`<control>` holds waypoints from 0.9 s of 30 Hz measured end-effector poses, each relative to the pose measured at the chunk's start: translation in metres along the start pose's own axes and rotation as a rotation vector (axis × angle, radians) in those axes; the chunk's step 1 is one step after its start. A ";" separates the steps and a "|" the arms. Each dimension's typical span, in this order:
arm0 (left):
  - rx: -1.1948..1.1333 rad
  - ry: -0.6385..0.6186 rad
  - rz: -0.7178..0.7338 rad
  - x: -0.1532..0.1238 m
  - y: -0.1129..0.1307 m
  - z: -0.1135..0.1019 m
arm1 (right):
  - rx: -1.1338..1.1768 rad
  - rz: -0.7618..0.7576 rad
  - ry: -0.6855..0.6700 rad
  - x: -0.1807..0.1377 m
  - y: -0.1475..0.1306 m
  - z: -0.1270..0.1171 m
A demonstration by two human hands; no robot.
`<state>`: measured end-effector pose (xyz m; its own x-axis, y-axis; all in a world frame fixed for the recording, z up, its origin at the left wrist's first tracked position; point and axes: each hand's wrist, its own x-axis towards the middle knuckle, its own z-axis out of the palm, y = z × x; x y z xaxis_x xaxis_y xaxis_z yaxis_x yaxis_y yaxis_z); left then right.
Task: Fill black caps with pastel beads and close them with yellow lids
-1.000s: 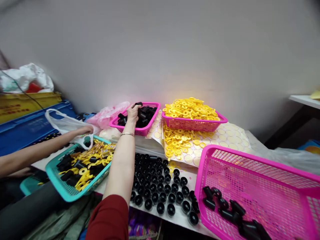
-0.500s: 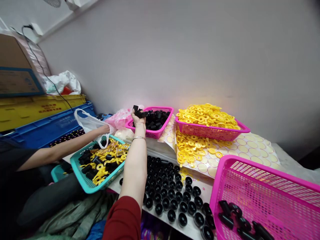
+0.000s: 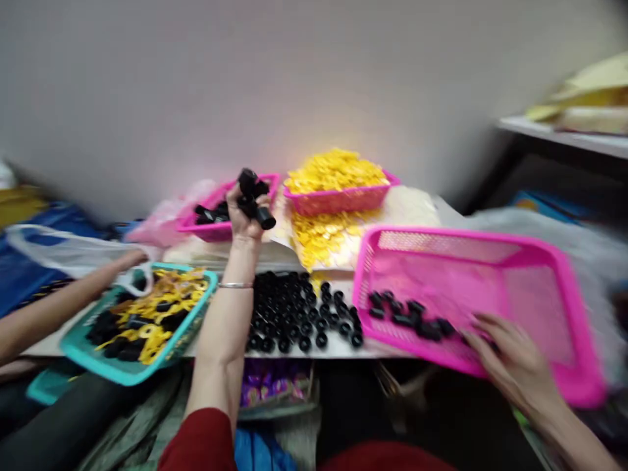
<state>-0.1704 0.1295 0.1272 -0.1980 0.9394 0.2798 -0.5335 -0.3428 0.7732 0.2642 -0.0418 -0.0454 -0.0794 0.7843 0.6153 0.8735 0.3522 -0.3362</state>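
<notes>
While left hand (image 3: 245, 226) hung left of big basket (image 3: 441, 261): clutched black tubes (image 3: 265, 218).
Right hand (image 3: 515, 363): inside basket, fingers half bent; hold unclear, blurred.
Tubes: gathering, apparently; next called for firm grip.

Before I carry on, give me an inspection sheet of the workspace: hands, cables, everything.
Surface: pale table, many black round pieces on it.
Things in work: black parts in the large pink basket and left rear basket.
Clutter: yellow pieces heaped in and below the right rear basket; teal basket of mixed pieces.
Hands: left hand grips black parts; right hand inside large pink basket, grip blurred.
Cables: nothing seen.
Surroundings: wall, right-side shelf, another person's arm at left.
</notes>
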 end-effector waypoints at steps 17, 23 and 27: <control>0.372 -0.274 -0.288 -0.152 -0.251 0.174 | 1.211 0.794 -0.225 0.038 0.002 -0.003; 1.422 -0.462 -0.169 -0.133 -0.237 0.147 | 1.157 0.797 -0.106 0.012 0.040 -0.017; 1.914 -0.617 -0.064 -0.159 -0.228 0.153 | 1.275 0.758 -0.027 0.001 0.040 -0.018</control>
<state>0.1088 0.0589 -0.0061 0.2589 0.9654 0.0307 0.9517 -0.2604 0.1628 0.3077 -0.0361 -0.0459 0.1702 0.9854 0.0029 -0.2897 0.0528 -0.9557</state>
